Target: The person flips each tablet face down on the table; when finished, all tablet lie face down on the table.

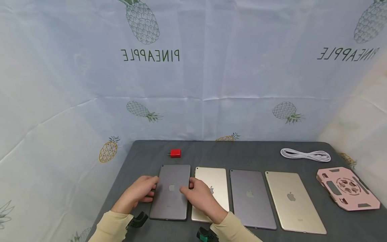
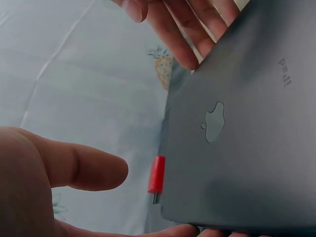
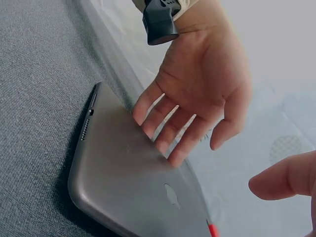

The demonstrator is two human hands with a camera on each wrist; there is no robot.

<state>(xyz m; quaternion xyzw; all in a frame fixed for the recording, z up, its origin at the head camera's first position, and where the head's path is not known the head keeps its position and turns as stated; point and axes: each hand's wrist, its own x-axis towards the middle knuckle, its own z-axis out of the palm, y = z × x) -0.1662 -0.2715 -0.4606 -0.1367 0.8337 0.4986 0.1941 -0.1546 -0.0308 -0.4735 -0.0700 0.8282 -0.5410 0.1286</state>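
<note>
A dark grey iPad (image 1: 169,203) lies back side up at the left of the row, its logo facing me. My left hand (image 1: 136,192) touches its left long edge with fairly straight fingers, and the thumb (image 2: 96,168) stands off the iPad in the left wrist view. Along the right long edge, the fingertips of my right hand (image 1: 203,197) touch it. The right thumb (image 3: 284,180) is held apart above the surface in the right wrist view. Beneath my right hand and partly covered is a gold iPad (image 1: 216,178).
Farther right lie another grey iPad (image 1: 252,205) and another gold one (image 1: 294,210). A red charger plug (image 1: 175,153) sits behind the row. At the right are a coiled white cable (image 1: 305,155) and a pink case (image 1: 347,188). Patterned cloth (image 1: 193,77) hangs behind the grey table (image 1: 229,154).
</note>
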